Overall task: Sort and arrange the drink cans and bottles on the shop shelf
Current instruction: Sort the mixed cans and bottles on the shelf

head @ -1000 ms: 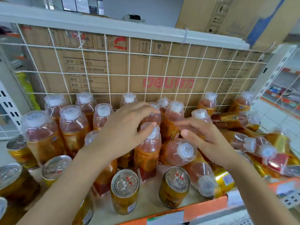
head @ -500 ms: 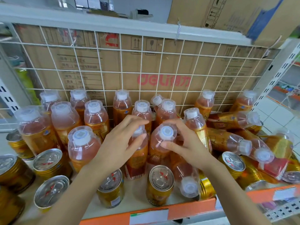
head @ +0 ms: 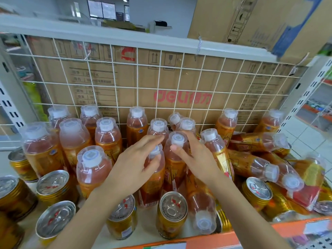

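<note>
Left hand (head: 133,164) curls its grip round a bottle (head: 154,184) neck; right hand (head: 197,159) seems to pinch the neighbouring bottle (head: 175,166). Likely heavy, slippery.

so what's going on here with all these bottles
A person is tidying a shop shelf of orange drink bottles and gold cans. The left hand grips the top of one upright bottle, and the right hand pinches the neck of the neighbouring bottle. Bottles to the left and behind stand upright. Several fallen bottles lie on their sides at the right, not yet sorted.
</note>
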